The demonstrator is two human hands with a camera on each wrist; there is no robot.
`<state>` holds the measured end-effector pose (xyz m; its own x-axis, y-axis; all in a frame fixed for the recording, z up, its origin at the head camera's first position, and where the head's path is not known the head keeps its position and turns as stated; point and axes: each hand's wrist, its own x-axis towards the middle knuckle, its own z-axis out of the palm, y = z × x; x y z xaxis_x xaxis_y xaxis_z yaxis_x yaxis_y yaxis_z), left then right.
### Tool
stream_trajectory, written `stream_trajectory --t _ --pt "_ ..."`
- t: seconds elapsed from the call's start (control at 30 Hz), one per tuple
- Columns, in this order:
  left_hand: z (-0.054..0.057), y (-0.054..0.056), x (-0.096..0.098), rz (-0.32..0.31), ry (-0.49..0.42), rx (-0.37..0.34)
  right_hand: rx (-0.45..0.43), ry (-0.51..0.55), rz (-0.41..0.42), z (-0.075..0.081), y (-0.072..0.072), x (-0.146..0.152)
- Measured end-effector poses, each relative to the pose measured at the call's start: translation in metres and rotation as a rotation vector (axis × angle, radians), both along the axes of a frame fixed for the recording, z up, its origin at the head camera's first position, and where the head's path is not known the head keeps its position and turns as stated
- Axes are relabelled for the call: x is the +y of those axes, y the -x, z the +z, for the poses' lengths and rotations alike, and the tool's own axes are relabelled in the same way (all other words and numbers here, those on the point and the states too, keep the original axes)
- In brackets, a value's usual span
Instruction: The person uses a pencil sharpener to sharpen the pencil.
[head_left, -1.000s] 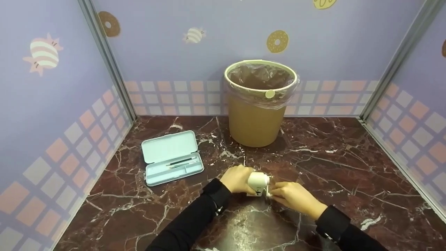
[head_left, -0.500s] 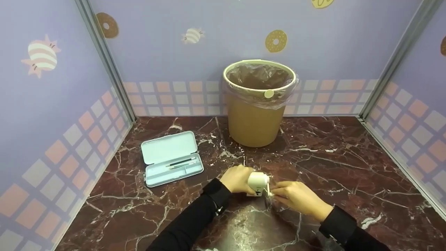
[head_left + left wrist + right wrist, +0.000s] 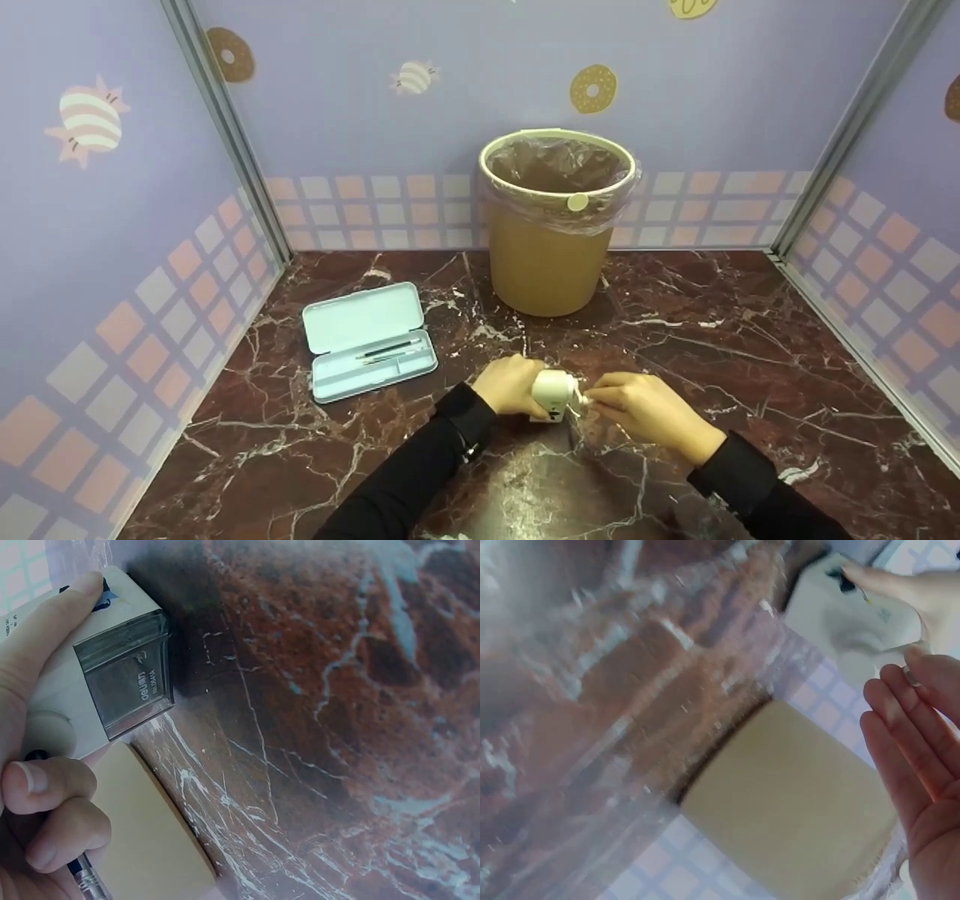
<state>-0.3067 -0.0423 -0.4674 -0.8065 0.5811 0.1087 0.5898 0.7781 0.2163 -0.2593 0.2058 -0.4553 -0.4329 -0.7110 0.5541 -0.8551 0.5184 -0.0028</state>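
Observation:
A white crank pencil sharpener [image 3: 553,391] stands on the marbled table in the head view. My left hand [image 3: 511,386] grips its body from the left. The left wrist view shows its clear shavings drawer [image 3: 131,675] and a dark pencil [image 3: 88,881] with a silvery end section under the curled left fingers; the pencil's other end is hidden. On the right side, my right hand [image 3: 637,409] pinches the crank handle [image 3: 583,401] between thumb and fingertips. The right wrist view shows this pinch on the small pale knob [image 3: 910,676], with the other fingers extended.
A light blue pencil case [image 3: 364,319] lies open at the left, with several thin pencils [image 3: 390,350] in it. Behind the hands stands a tan trash bin [image 3: 551,262] with a clear plastic liner. Patterned panels [image 3: 375,135] enclose the table's back and sides.
My right hand has risen slightly and shifted right, turning the crank handle upward. The left hand keeps its grip and the sharpener stays in place.

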Motion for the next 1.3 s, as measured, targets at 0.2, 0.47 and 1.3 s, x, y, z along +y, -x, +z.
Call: stream_trajectory --t 0.2,0.47,1.3 --pt "-0.001 0.001 0.0 -0.007 0.001 0.01 -0.036 0.01 -0.037 0.01 0.007 0.0" --pt "0.001 0.001 0.0 -0.01 0.007 0.011 -0.048 0.008 -0.109 0.014 0.02 -0.002" --pt "-0.002 0.002 0.0 -0.038 -0.003 0.033 -0.137 -0.083 -0.215 -0.014 0.056 -0.014"
